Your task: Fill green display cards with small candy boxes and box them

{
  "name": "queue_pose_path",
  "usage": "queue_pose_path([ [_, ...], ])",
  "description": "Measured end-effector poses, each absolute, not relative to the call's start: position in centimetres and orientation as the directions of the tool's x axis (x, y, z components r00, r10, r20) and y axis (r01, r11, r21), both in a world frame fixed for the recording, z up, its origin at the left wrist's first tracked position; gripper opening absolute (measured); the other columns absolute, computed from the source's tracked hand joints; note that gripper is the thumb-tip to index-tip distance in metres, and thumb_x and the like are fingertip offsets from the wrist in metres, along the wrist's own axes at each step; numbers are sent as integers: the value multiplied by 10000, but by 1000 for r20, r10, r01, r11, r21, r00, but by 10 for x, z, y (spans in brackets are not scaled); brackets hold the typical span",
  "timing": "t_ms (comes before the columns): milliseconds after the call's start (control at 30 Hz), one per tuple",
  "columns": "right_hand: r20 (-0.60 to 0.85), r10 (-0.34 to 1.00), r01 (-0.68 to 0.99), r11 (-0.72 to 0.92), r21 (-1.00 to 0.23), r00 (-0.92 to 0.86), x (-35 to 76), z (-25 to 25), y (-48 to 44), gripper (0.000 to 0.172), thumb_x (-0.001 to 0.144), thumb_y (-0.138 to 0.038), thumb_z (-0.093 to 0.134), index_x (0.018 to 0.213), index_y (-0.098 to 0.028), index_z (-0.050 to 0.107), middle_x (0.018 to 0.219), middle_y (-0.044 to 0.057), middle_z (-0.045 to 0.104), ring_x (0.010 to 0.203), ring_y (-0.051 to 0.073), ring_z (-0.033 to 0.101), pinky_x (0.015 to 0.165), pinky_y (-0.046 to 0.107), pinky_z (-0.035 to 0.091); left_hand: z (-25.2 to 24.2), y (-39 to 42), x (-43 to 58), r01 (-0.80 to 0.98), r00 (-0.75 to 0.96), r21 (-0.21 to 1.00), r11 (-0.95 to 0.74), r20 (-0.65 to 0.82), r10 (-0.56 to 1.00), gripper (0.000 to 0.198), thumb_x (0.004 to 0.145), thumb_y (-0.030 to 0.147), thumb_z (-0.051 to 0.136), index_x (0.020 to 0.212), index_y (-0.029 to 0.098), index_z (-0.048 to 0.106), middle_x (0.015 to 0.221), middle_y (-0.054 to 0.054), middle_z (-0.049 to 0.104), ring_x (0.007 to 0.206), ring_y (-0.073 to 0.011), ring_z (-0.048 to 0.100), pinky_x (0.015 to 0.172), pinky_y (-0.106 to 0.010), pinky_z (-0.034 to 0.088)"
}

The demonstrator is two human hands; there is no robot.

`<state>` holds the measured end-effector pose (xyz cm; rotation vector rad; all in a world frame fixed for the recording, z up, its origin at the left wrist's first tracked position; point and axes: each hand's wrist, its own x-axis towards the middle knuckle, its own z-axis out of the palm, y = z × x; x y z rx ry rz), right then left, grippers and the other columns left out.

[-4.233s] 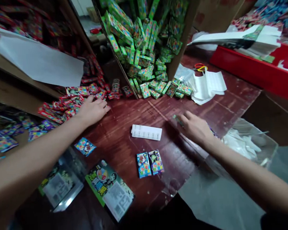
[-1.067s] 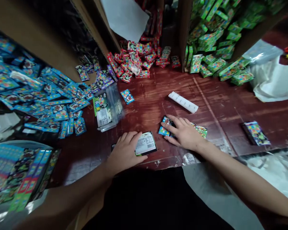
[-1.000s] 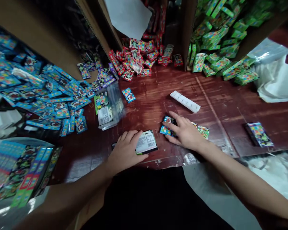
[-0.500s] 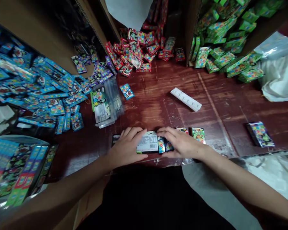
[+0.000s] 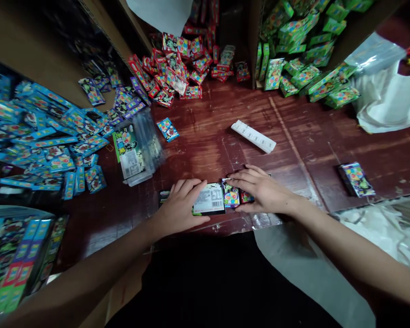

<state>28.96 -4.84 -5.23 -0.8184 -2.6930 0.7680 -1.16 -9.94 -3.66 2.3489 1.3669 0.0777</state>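
"In the head view, what do your hands have at the dark red desk (image 5: 205,157)?"

"Your left hand (image 5: 179,205) spans the labelled pack (image 5: 208,199), fingers over it and thumb at its near edge, holding it flat. Just right of the pack, your right hand (image 5: 259,189) covers a purple box (image 5: 231,193) and a red box (image 5: 247,197); its fingers lie slightly apart across them, though you cannot tell how firmly they grip."

"And around the pack?"

"Beyond it and to the left, a single blue box (image 5: 168,129) sits near a clear case (image 5: 136,150). Beyond it and to the right lies your white printed strip (image 5: 253,136). Well to its right rests a dark-sided box (image 5: 356,179); far beyond it, red boxes (image 5: 177,68) spill in a heap."
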Motion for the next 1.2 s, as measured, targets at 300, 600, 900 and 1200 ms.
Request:
queue_pose_path([
  [300, 171, 667, 515, 690, -509, -725, 279, -53, -72, 625, 877, -486, 664, 1398, -168, 532, 1369, 159, 620, 1267, 304, 592, 1242, 611, 152, -46, -106, -7, 861, 409, 372, -348, -97, 907, 935, 704, 493, 813, 1487, 222, 380, 1392, -126, 493, 1280, -355, 433, 1087, -518, 368],
  [600, 68, 676, 571, 667, -479, -733, 316, -37, -62, 1204, 712, -791, 677, 1611, -181, 159, 1647, 192, 239, 1505, 402, 260, 1221, 660, -37, -41, -93, -10, 802, 549, 369, -470, -144, 823, 937, 734, 554, 776, 1507, 224, 362, 1374, -122, 498, 1229, -351, 450, 1072, -512, 367],
  [900, 53, 693, 576, 636, -513, -719, 331, -67, -70, 780, 874, -634, 631, 1524, -283, 383, 1546, 94, 471, 1399, 341, 414, 1201, 681, 128, -41, -90, 13, 771, 589, 379, -511, -119, 800, 917, 715, 520, 789, 1483, 222, 387, 1380, -120, 492, 1214, -349, 451, 1073, -510, 353],
  [1200, 107, 669, 490, 634, -599, -735, 302, -69, -79, 850, 857, -613, 664, 1539, -227, 334, 1485, 141, 510, 1390, 312, 443, 1237, 614, 129, -41, -90, 21, 786, 568, 363, -500, -103, 817, 912, 713, 526, 779, 1475, 207, 391, 1349, -124, 511, 1181, -341, 463, 1048, -505, 374],
])
